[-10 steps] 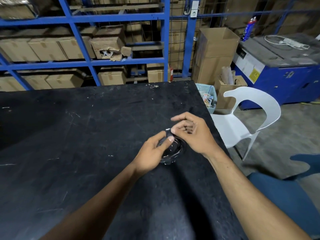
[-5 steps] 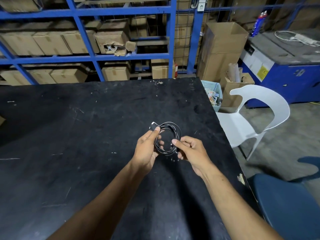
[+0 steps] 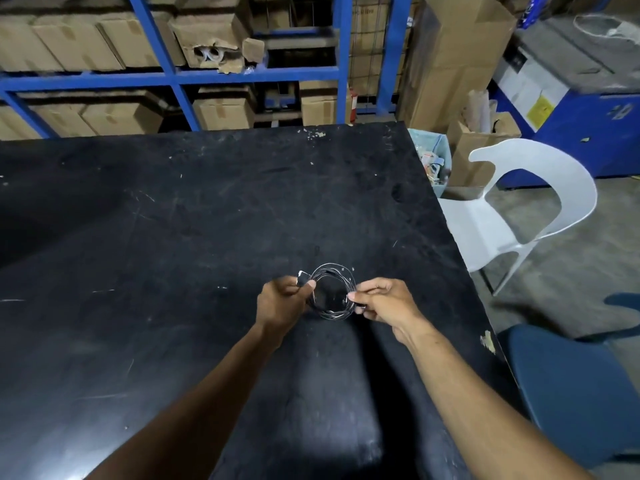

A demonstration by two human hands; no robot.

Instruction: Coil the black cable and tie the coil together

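Observation:
The black cable (image 3: 333, 271) is wound into a small round coil of several loops, held just above the black table (image 3: 173, 220). My left hand (image 3: 282, 301) pinches the coil's left side, where a dark connector end with a pale tip sticks out at the upper left. My right hand (image 3: 384, 301) pinches the coil's right side between thumb and fingers. The coil's middle is open between the two hands. Its lowest loops partly blend with the dark table top.
The table's right edge runs close to my right arm. Beyond it stand a white plastic chair (image 3: 512, 209), a blue seat (image 3: 581, 393) and a bin of scraps (image 3: 433, 161). Blue shelving (image 3: 173, 76) with cardboard boxes fills the back.
My right hand has come off the top of the coil and moved to its right side. The coil now stands open and round between both hands, spread a little wider.

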